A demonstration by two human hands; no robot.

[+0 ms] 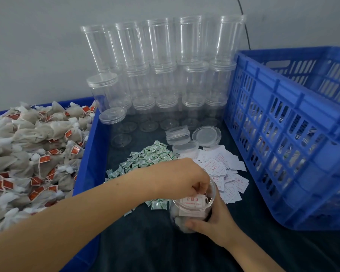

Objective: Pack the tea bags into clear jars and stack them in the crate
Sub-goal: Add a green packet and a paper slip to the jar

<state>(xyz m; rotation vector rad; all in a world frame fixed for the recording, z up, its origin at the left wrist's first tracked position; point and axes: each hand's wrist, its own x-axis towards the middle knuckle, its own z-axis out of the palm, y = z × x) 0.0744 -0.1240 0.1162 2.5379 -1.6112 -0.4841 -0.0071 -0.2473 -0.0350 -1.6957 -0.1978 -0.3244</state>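
A clear jar point(186, 213) holding tea bags stands on the dark cloth near the front. My right hand point(214, 220) grips its side. My left hand point(185, 177) reaches over the jar mouth and pinches a white paper slip point(193, 202) printed in red, half inside the jar. A heap of tea bags point(28, 154) with red tags fills the blue bin at the left. The blue slatted crate point(294, 138) stands at the right, with jars dimly visible through its wall.
Stacked empty clear jars point(161, 75) line the grey wall at the back. Loose lids point(206, 136) lie before them. Small green-and-white sachets point(145, 160) and white paper slips point(224, 167) are scattered on the cloth between the bin and the crate.
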